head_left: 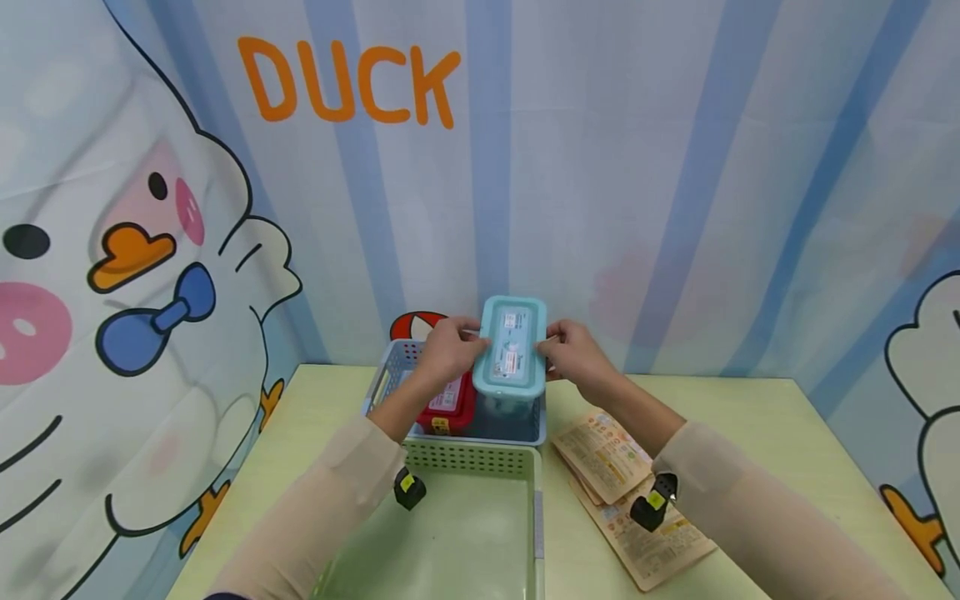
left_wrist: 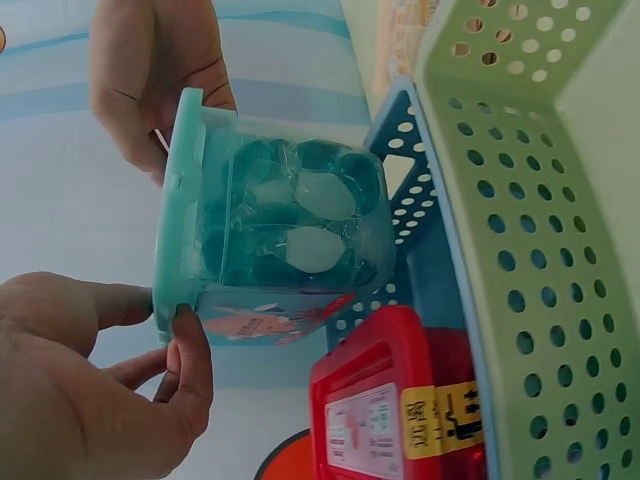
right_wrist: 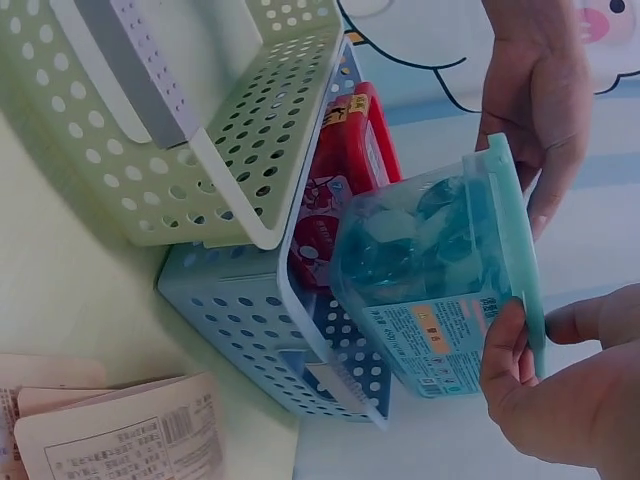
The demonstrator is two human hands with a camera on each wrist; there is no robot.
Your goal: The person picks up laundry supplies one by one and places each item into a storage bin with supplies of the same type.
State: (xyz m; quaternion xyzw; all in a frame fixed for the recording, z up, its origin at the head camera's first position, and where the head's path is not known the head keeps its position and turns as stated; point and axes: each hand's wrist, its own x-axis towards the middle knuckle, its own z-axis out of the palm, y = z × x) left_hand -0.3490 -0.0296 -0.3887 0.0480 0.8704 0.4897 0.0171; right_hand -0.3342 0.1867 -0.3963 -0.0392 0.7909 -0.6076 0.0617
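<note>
A clear tub with a turquoise lid [head_left: 511,346] is held over the right part of the blue basket [head_left: 472,436]. Rounded teal and white pieces [left_wrist: 315,200] show through its wall. My left hand [head_left: 450,350] pinches the lid's left rim between thumb and fingers. On the opposite rim my right hand [head_left: 581,354] pinches the lid in the same way; its thumb lies on top in the head view. Left of the tub, inside the basket, stands a red tub [left_wrist: 385,400] with a yellow label. How deep the turquoise tub's base sits in the basket is hard to tell.
A green basket [head_left: 542,533] with perforated walls stands in front of the blue one. Printed tan paper packets [head_left: 637,500] lie overlapped on the table [head_left: 757,450] to the right. A patterned curtain [head_left: 570,167] hangs behind the table.
</note>
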